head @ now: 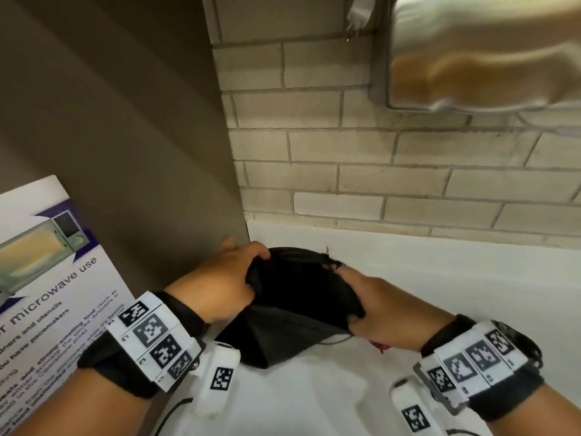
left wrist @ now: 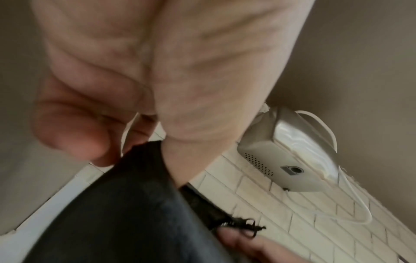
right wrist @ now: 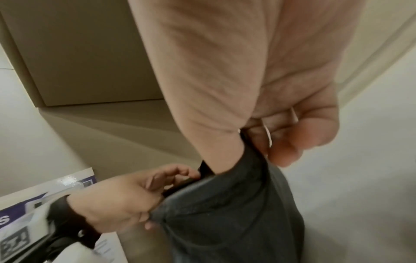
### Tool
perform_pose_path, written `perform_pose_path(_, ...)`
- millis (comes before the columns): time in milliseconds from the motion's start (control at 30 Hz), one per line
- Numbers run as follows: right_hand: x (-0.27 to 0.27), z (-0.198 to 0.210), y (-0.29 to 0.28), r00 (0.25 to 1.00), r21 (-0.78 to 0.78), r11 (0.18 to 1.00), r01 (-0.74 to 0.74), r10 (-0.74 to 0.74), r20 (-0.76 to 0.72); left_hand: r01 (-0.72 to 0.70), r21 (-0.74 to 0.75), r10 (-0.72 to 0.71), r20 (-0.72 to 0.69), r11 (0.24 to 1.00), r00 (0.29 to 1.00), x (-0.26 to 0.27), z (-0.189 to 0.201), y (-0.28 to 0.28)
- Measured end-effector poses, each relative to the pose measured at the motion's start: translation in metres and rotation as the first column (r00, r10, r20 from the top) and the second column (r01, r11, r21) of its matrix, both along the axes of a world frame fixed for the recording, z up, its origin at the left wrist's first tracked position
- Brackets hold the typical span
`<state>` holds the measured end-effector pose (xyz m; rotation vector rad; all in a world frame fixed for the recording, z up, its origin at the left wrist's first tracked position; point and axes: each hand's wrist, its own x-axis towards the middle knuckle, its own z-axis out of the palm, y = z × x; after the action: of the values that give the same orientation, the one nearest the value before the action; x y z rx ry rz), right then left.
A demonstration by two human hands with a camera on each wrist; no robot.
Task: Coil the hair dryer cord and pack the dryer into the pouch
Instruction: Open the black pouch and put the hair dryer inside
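Note:
A black fabric pouch [head: 298, 294] lies on the white counter [head: 456, 294], its mouth turned toward the wall. My left hand [head: 226, 278] grips the left edge of that mouth. My right hand [head: 377, 306] pinches the right edge, and together they hold the mouth spread. In the left wrist view the pouch [left wrist: 123, 204] shows a frayed black drawstring [left wrist: 247, 225] by a right fingertip. The right wrist view has the pouch [right wrist: 225, 213] between my two hands, the left hand [right wrist: 117, 199] bunching the cloth. A silver dryer unit [left wrist: 290, 160] with a white cord [left wrist: 351, 201] sits on the brick wall.
A laminated microwave-use sign [head: 47, 278] leans at the left against a brown panel [head: 125, 121]. The brick wall [head: 377, 177] closes off the back of the counter. A white plug [head: 358, 17] hangs near the top beside the blurred silver unit [head: 471, 58].

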<state>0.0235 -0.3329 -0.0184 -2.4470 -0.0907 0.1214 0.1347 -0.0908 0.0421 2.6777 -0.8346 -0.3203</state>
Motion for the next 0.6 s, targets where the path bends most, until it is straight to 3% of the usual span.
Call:
perform_pose_path(67,-0.002,-0.011,0.003,0.999,0.018,0.999,-0.031,0.032,-0.035,0.017,-0.015,-0.017,-0.028,1.000,0.999,-0.001,0.002,0.001)
perform_pose_path(233,0.008,-0.018,-0.016,0.997,0.229,0.971,0.076,-0.076,-0.011,0.313,0.069,-0.305,-0.114,0.947,0.946,-0.028,-0.007,-0.006)
perform_pose_path(333,0.010,-0.025,-0.017,0.996,0.229,0.971,0.065,-0.051,-0.068,0.338,0.082,-0.325,-0.138,0.938,0.936,-0.034,-0.017,-0.007)
perform_pose_path(467,0.005,-0.034,-0.016,0.996,0.279,0.957,0.078,-0.062,-0.068,0.394,-0.069,-0.399,-0.223,0.916,0.889,-0.041,-0.020,-0.008)
perform_pose_path(600,0.006,-0.033,-0.021,0.992,0.270,0.956,0.112,-0.091,-0.088,0.329,0.010,-0.324,-0.157,0.944,0.933,-0.041,-0.026,-0.015)
